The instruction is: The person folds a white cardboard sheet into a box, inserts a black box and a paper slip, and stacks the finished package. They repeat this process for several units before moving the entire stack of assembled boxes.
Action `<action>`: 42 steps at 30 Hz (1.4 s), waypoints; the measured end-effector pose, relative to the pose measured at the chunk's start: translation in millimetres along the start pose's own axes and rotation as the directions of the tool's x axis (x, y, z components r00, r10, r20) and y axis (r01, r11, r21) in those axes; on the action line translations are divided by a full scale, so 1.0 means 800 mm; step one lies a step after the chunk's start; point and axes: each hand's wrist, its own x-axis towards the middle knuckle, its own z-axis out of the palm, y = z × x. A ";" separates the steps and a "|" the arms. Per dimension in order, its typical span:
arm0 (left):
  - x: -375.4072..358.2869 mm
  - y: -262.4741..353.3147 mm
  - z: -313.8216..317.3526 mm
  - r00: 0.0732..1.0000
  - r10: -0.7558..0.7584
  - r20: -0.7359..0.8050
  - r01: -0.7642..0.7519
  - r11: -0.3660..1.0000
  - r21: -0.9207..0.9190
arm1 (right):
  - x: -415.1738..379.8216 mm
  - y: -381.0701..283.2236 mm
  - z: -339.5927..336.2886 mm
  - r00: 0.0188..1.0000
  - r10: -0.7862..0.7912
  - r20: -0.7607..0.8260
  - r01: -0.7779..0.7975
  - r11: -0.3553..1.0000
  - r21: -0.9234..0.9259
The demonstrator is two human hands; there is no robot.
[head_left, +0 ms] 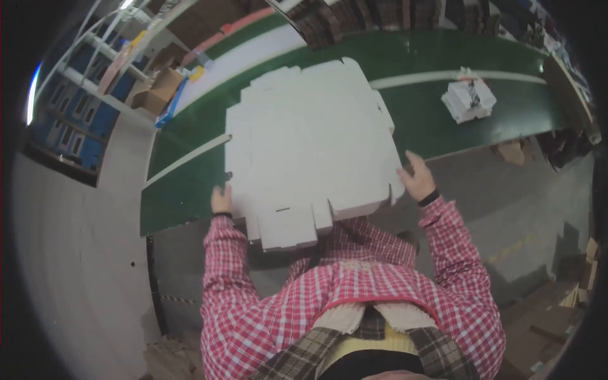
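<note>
A stack of flat white cardboard box blanks [310, 139] lies on the green table [183, 152], its near flaps jutting over the front edge. My left hand [221, 199] is at the stack's left edge, near a small notch; whether its fingers grip the cardboard is too small to tell. At the right edge, my right hand [418, 177] has its fingers apart, with the fingertips close to or touching the cardboard and nothing held in it.
A small bundle of white folded pieces [468, 100] sits on the table at the right. Stacked brown cardboard [373, 16] stands at the back. An open brown carton [158, 92] is at the upper left, and cartons [551, 323] lie low on the right.
</note>
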 end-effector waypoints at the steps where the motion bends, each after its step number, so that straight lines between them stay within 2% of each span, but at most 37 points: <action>1: -0.026 -0.025 0.017 0.988 -0.055 0.144 0.045 0.996 0.077 | -0.026 0.025 0.026 1.000 -0.028 0.012 0.028 1.000 -0.007; 2: -0.056 -0.054 0.033 0.950 -0.124 0.286 0.078 0.983 0.166 | -0.059 0.051 0.051 0.999 -0.046 0.028 0.046 0.999 -0.013; 3: -0.078 -0.062 0.049 0.932 -0.145 0.333 0.079 0.976 0.202 | -0.094 0.053 0.055 0.993 0.087 0.082 -0.084 0.996 -0.038; 4: -0.099 -0.067 0.067 0.902 -0.166 0.399 0.072 0.968 0.240 | -0.127 0.053 0.056 0.938 0.309 0.159 -0.295 0.950 -0.107; 5: -0.116 -0.068 0.085 0.868 -0.184 0.461 0.057 0.960 0.274 | -0.154 0.052 0.055 0.831 0.513 0.214 -0.482 0.857 -0.185; 8: -0.177 -0.020 0.091 0.763 -0.272 0.586 0.081 0.940 0.331 | -0.205 0.068 0.041 0.710 0.662 0.240 -0.626 0.749 -0.217; 11: -0.173 -0.035 0.091 0.794 -0.202 0.574 0.154 0.979 0.131 | -0.224 0.109 0.032 0.813 0.565 0.138 -0.553 0.825 -0.121; 12: -0.172 -0.027 0.091 0.810 -0.181 0.558 0.229 0.973 -0.017 | -0.222 0.115 0.015 0.820 0.567 0.079 -0.565 0.824 -0.045; 13: -0.169 -0.009 0.098 0.841 -0.153 0.519 0.357 0.878 -0.319 | -0.215 0.124 -0.010 0.824 0.566 -0.040 -0.560 0.822 0.099; 14: -0.165 0.013 0.111 0.863 -0.134 0.487 0.438 0.679 -0.590 | -0.209 0.132 -0.041 0.806 0.567 -0.170 -0.525 0.817 0.238; 15: -0.173 0.037 0.119 0.851 -0.074 0.519 0.448 0.617 -0.647 | -0.218 0.127 -0.066 0.766 0.600 -0.230 -0.470 0.767 0.436; 16: -0.180 0.058 0.123 0.829 0.004 0.560 0.486 0.491 -0.723 | -0.230 0.120 -0.087 0.689 0.674 -0.267 -0.275 0.584 0.764; 17: -0.189 0.078 0.123 0.805 0.082 0.588 0.527 0.356 -0.772 | -0.240 0.112 -0.106 0.623 0.741 -0.253 0.005 0.319 0.948; 18: -0.206 0.098 0.133 0.780 0.140 0.610 0.548 0.317 -0.774 | -0.256 0.163 -0.092 0.650 0.690 -0.319 0.010 0.412 0.911; 20: -0.246 0.125 0.149 0.684 0.308 0.661 0.641 0.179 -0.747 | -0.289 0.270 -0.053 0.761 0.453 -0.464 0.000 0.715 0.699; 21: -0.241 0.130 0.172 0.800 0.430 0.419 0.279 0.352 -0.894 | -0.248 0.201 -0.073 0.728 0.566 -0.387 -0.038 0.597 0.802; 22: -0.238 0.136 0.198 0.674 0.737 -0.055 -0.531 0.431 -0.729 | -0.223 0.128 -0.095 0.652 0.737 -0.179 -0.098 0.316 0.944; 23: -0.236 0.141 0.226 0.171 0.953 -0.248 -0.984 0.152 -0.094 | -0.209 0.048 -0.113 0.561 0.825 0.069 -0.123 0.001 0.992; 24: -0.253 0.184 0.220 0.425 0.900 -0.099 -0.872 0.378 -0.312 | -0.203 0.047 -0.122 0.558 0.829 0.043 -0.132 0.038 0.990; 25: -0.272 0.224 0.214 0.720 0.608 0.334 -0.381 0.749 -0.542 | -0.198 0.046 -0.129 0.553 0.833 0.002 -0.161 0.104 0.981; 26: -0.291 0.257 0.206 0.622 0.182 0.761 0.260 0.869 -0.420 | -0.197 0.044 -0.131 0.546 0.837 -0.030 -0.197 0.163 0.967; 27: -0.297 0.249 0.210 0.605 0.147 0.783 0.236 0.906 -0.352 | -0.215 0.080 -0.121 0.545 0.837 -0.038 -0.382 0.289 0.878; 28: -0.300 0.234 0.206 0.583 0.078 0.809 0.175 0.960 -0.219 | -0.234 0.113 -0.104 0.570 0.821 -0.039 -0.667 0.490 0.561; 29: -0.301 0.210 0.196 0.571 -0.012 0.821 0.119 0.991 -0.068 | -0.252 0.143 -0.079 0.606 0.796 0.000 -0.790 0.601 0.119; 30: -0.313 0.190 0.200 0.575 0.031 0.818 0.066 0.994 -0.084 | -0.249 0.126 -0.054 0.655 0.755 0.036 -0.754 0.650 0.098; 31: -0.326 0.172 0.208 0.549 0.179 0.816 -0.074 0.983 -0.166 | -0.249 0.108 -0.032 0.749 0.660 0.047 -0.662 0.745 0.078; 33: -0.342 0.154 0.232 0.423 0.487 0.764 -0.355 0.865 -0.354 | -0.234 0.073 0.002 0.904 0.425 0.039 -0.427 0.902 0.060; 34: -0.345 0.158 0.242 0.377 0.558 0.739 -0.418 0.815 -0.402 | -0.215 0.056 0.011 0.933 0.357 0.035 -0.359 0.932 0.055; 35: -0.349 0.174 0.246 0.341 0.631 0.697 -0.732 0.643 -0.224 | -0.187 0.036 0.009 0.971 0.101 0.217 -0.060 0.980 -0.188; 36: -0.324 0.184 0.229 0.281 0.667 0.691 -0.737 0.610 -0.290 | -0.165 0.037 -0.006 0.958 0.066 0.279 -0.021 0.987 -0.159; 38: -0.272 0.211 0.195 0.013 0.791 0.612 -0.720 0.432 -0.544 | -0.118 0.037 -0.038 0.875 -0.080 0.478 0.104 0.994 -0.023; 39: -0.259 0.210 0.187 -0.009 0.793 0.610 -0.761 0.390 -0.518 | -0.097 0.035 -0.051 0.859 -0.098 0.503 0.108 0.994 0.009; 41: -0.230 0.210 0.174 -0.105 0.790 0.604 -0.892 0.194 -0.409 | -0.055 0.031 -0.076 0.791 -0.170 0.587 0.116 0.985 0.129; 42: -0.225 0.209 0.173 -0.123 0.790 0.600 -0.908 0.155 -0.390 | -0.044 0.034 -0.076 0.789 -0.183 0.587 0.132 0.983 0.130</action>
